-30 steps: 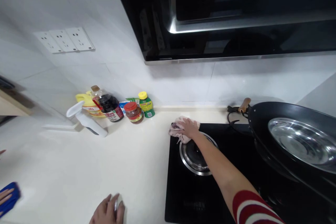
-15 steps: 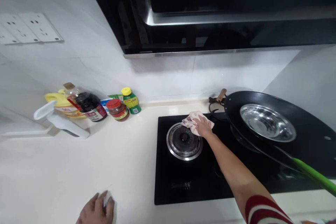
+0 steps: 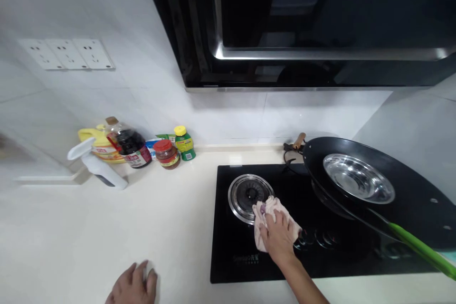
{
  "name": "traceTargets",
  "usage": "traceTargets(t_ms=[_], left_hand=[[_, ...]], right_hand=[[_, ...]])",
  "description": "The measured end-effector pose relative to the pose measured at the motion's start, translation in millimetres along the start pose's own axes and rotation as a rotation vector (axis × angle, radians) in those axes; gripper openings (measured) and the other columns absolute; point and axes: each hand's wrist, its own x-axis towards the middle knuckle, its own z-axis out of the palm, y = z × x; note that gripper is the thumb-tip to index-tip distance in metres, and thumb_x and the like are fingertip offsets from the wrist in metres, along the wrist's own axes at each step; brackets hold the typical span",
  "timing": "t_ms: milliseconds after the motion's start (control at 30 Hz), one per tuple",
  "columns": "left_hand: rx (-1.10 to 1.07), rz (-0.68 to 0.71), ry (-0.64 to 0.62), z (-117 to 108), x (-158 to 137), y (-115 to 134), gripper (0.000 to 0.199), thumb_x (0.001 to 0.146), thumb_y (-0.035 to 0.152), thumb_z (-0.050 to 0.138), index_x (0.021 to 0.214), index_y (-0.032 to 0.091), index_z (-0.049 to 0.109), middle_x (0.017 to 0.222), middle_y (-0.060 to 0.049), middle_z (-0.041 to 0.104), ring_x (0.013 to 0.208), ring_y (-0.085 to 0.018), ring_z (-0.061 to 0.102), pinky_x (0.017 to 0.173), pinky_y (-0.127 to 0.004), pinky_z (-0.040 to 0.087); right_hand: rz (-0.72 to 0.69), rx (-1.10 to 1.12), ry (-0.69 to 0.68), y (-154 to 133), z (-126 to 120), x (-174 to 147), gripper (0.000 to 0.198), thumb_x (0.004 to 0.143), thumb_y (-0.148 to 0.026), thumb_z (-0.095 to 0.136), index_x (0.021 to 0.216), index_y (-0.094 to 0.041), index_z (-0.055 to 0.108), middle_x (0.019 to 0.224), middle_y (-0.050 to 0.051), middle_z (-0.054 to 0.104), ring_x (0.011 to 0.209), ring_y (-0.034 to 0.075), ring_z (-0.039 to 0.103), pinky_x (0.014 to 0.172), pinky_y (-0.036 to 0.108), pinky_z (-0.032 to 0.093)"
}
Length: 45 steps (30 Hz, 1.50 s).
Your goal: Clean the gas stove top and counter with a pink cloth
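Note:
My right hand [image 3: 278, 236] presses a crumpled pale pink cloth [image 3: 259, 232] against the black glass cooktop [image 3: 228, 251]. The cloth overlaps the lower right edge of the round burner [image 3: 245, 199] with its shiny metal ring. Its fingers are bent over the fabric. At the bottom of the view, my left hand [image 3: 133, 285] rests on the white counter [image 3: 171, 228], left of the cooktop. Those fingers are curled, and a small whitish thing shows between thumb and forefinger, too unclear to name.
A black wok [image 3: 413, 175] sits on the right burner, holding a steel bowl [image 3: 359, 178] and a green-handled utensil [image 3: 420, 247]. Along the wall stand a white spray bottle [image 3: 101, 168], a dark sauce bottle [image 3: 131, 147], a red-lidded jar [image 3: 166, 154] and a yellow-capped bottle [image 3: 185, 144]. A range hood [image 3: 302, 73] hangs above.
My right hand has drawn the cloth from the burner's upper right edge toward me, to its lower right. My left hand stays in nearly the same place. The camera view has tilted slightly.

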Motion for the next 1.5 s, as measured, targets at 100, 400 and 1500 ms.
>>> traceTargets(t_ms=[100, 400, 1500], left_hand=[[0.003, 0.011, 0.004, -3, -2, 2, 0.056, 0.098, 0.049, 0.026, 0.126, 0.020, 0.066, 0.140, -0.019, 0.059, 0.134, -0.036, 0.050, 0.111, -0.058, 0.039], [0.024, 0.016, 0.008, -4, -5, 2, 0.059, 0.099, 0.050, 0.022, 0.125, 0.020, 0.066, 0.139, -0.018, 0.059, 0.134, -0.035, 0.051, 0.109, -0.057, 0.041], [0.029, 0.032, 0.015, -6, -12, -1, 0.045, 0.100, 0.040, 0.036, 0.124, 0.020, 0.069, 0.137, -0.018, 0.062, 0.135, -0.034, 0.050, 0.110, -0.055, 0.041]], right_hand=[[-0.143, 0.108, 0.007, -15, 3, -24, 0.037, 0.094, -0.041, 0.058, 0.126, -0.028, 0.072, 0.138, 0.014, 0.060, 0.129, 0.039, 0.049, 0.111, 0.058, 0.034], [-0.384, 0.308, -0.004, -104, 12, -1, 0.036, 0.091, -0.038, 0.065, 0.124, -0.025, 0.072, 0.150, 0.013, 0.052, 0.133, 0.037, 0.044, 0.117, 0.055, 0.030], [0.051, 0.123, -0.088, -32, -10, 222, 0.043, 0.107, -0.041, 0.041, 0.148, -0.031, 0.051, 0.147, 0.016, 0.042, 0.129, 0.031, 0.044, 0.103, 0.049, 0.038]])
